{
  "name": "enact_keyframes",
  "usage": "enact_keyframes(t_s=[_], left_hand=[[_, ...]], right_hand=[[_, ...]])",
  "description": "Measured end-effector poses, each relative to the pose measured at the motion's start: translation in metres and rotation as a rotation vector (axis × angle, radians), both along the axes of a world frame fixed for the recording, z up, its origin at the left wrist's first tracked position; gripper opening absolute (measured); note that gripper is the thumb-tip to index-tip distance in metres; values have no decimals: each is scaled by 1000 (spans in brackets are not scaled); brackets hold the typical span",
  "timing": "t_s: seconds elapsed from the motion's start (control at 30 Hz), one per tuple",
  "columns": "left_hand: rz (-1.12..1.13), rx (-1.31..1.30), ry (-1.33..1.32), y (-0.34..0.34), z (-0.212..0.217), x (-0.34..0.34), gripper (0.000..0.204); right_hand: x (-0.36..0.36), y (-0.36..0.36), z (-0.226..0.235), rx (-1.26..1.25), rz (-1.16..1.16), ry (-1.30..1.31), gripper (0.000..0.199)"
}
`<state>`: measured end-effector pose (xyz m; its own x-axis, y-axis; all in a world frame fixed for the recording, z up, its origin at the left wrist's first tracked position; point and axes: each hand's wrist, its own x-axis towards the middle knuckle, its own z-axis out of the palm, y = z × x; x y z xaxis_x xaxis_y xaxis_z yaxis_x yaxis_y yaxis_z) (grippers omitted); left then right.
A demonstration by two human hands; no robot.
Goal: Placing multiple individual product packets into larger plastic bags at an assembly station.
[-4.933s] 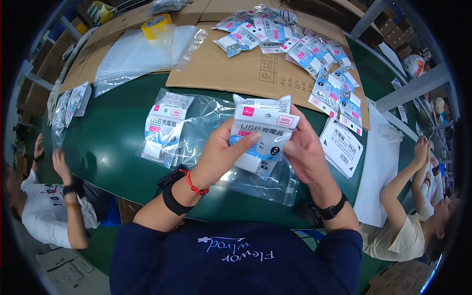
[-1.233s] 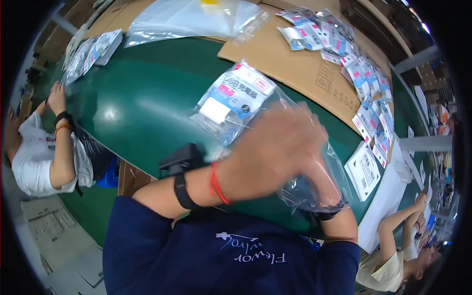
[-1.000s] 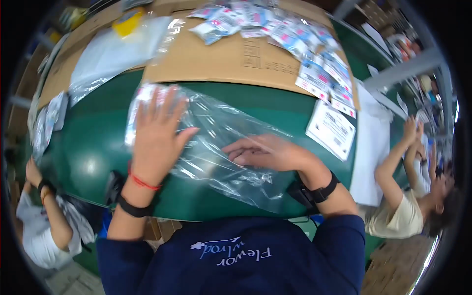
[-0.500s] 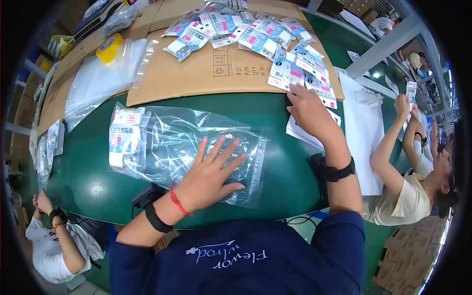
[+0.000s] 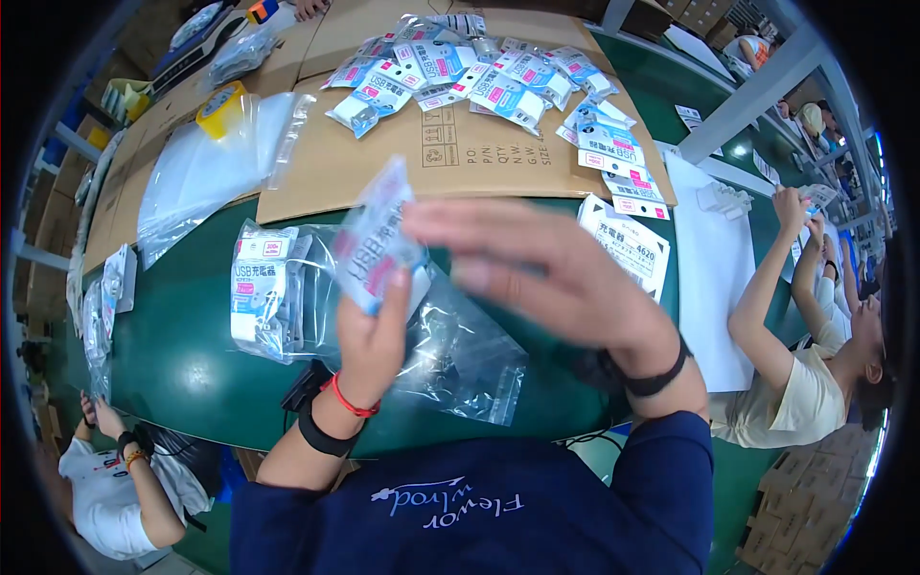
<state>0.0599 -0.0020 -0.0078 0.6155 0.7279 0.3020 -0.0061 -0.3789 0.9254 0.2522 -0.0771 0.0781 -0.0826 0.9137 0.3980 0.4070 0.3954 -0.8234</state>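
My left hand (image 5: 369, 335) is raised over the green table (image 5: 182, 355) and grips a small bagged white charger packet (image 5: 374, 240). My right hand (image 5: 537, 273) is blurred beside it, fingers spread, reaching toward the packet; whether it touches the packet is unclear. Under both hands lies a large clear plastic bag (image 5: 450, 355) with white charger packets (image 5: 261, 287) stacked in its left end.
Many loose charger packets (image 5: 479, 81) lie scattered on flattened cardboard (image 5: 450, 158) at the back. Empty clear bags (image 5: 196, 172) and a yellow tape roll (image 5: 218, 101) sit back left. A white sheet (image 5: 714, 268) lies at right, where another person (image 5: 805, 374) works. A second person (image 5: 115, 479) is lower left.
My right hand came back from the packets at the far right to the middle. My left hand lifted off the clear bag and now holds one packet up.
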Motion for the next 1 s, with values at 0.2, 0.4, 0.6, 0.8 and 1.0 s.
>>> enact_keyframes(t_s=[0.2, 0.4, 0.6, 0.8, 1.0], left_hand=[[-11, -909, -476, -5, 3, 10, 42], [-15, -1007, -541, -1, 0, 5, 41], [-76, -1086, -459, 4, -12, 8, 44], [-128, -1161, -449, 7, -13, 12, 47], [-286, -1192, -499, 5, 7, 7, 47]], right_hand=[[137, 92, -64, 138, -602, -913, 33], [138, 113, -72, -232, -419, -875, 36], [94, 95, -72, -207, -252, -680, 42], [64, 62, -57, -440, -367, -141, 42], [3, 15, -35, -19, -114, -418, 54]])
